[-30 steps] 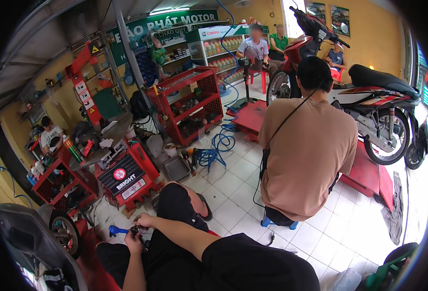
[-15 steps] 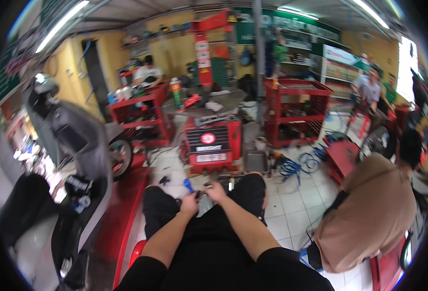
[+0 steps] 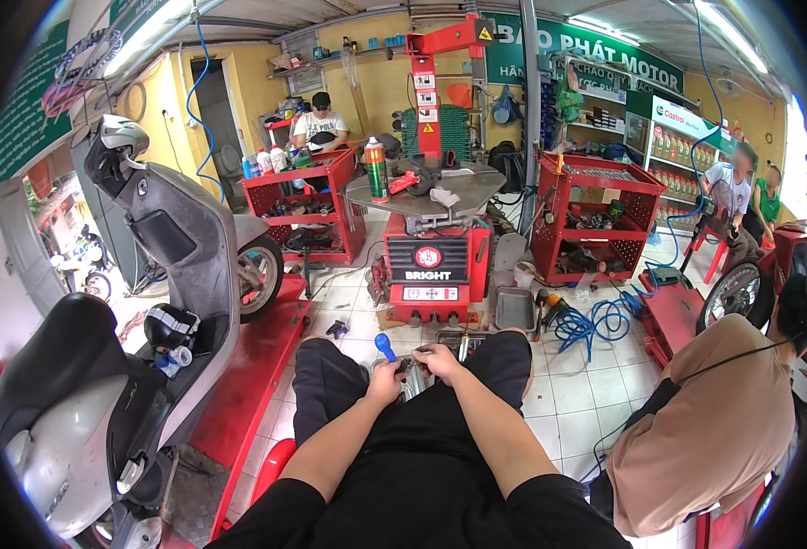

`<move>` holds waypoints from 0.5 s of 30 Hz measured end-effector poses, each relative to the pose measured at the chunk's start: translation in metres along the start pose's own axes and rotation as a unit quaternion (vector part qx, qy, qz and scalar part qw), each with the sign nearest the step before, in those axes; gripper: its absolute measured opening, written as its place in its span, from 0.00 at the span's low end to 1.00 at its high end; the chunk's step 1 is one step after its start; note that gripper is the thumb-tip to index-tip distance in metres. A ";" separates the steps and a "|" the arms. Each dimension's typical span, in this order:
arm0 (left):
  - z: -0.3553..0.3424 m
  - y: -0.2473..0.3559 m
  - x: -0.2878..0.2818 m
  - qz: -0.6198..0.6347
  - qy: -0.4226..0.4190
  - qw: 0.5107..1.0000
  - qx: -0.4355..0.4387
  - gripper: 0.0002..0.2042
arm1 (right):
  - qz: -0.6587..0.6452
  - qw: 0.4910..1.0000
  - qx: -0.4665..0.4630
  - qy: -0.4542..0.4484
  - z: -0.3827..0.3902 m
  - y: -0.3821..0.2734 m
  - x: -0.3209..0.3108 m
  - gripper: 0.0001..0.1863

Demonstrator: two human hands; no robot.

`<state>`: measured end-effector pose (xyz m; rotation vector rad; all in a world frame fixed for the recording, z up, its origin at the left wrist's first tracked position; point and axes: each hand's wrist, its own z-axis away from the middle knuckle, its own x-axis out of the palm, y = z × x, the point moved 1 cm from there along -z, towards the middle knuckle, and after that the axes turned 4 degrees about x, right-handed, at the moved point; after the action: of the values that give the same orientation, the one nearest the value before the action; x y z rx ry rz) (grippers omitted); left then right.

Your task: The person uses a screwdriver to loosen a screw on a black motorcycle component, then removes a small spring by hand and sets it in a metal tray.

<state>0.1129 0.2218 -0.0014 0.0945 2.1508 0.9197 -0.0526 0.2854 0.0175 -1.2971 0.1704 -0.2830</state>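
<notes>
- Scooter [image 3: 170, 242]: grey, upright on a red platform [image 3: 239, 403], left of the seated person [image 3: 394, 457].
- Machine [image 3: 476, 270]: red, directly ahead of that person.
- Co-worker [image 3: 696, 430]: brown shirt, at the right.
- Hose [image 3: 604, 318]: blue, looped on the tiled floor [image 3: 577, 392].
- Left hand [image 3: 385, 382]: closed around the blue handle [image 3: 384, 345], whose end projects above the fist, between the knees [image 3: 506, 355].
- Right hand [image 3: 438, 362]: fingers drawn together just beside the left; from here I cannot tell what they grip.
- Small dark part [image 3: 405, 364]: between the hands, too small to identify.
</notes>
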 end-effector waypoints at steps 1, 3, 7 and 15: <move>-0.001 0.002 0.000 -0.001 0.004 1.000 0.005 0.11 | 0.004 1.000 0.004 -0.002 -0.001 0.002 -0.002 0.14; 0.003 -0.001 -0.003 -0.008 0.014 1.000 0.012 0.11 | 0.005 1.000 0.013 -0.010 -0.001 0.001 0.002 0.15; 0.003 0.002 -0.005 0.010 0.015 1.000 0.010 0.10 | -0.003 1.000 0.024 -0.004 -0.004 0.003 -0.001 0.17; 0.001 0.005 -0.013 -0.003 0.054 0.998 0.020 0.08 | 0.011 0.999 0.037 -0.004 -0.001 0.000 0.001 0.20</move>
<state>0.1210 0.2220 0.0095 0.0604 2.2674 0.8977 -0.0516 0.2846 0.0175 -1.2228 0.1660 -0.2620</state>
